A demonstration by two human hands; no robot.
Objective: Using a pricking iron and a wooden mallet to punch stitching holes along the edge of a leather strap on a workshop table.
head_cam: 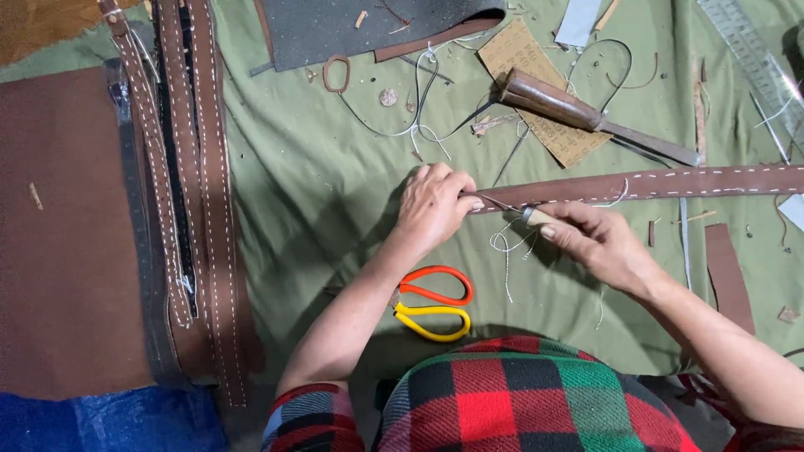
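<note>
While your left hand point(434, 205) pinched the brown stitched strap's point(645, 183) near end at frame centre, your right hand point(596, 243) gripped an awl point(536, 217) just beside it; the strap ran rightward across the green surface point(318, 184).

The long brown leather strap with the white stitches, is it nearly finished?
The long brown leather strap already carries white stitching from its right end up to the hands. The left hand pins the strap's end on the green cloth; the right hand works a wooden-handled awl there, loose white thread hanging below. Only that short end looks unstitched. Several stitched brown straps lie at left.
</note>
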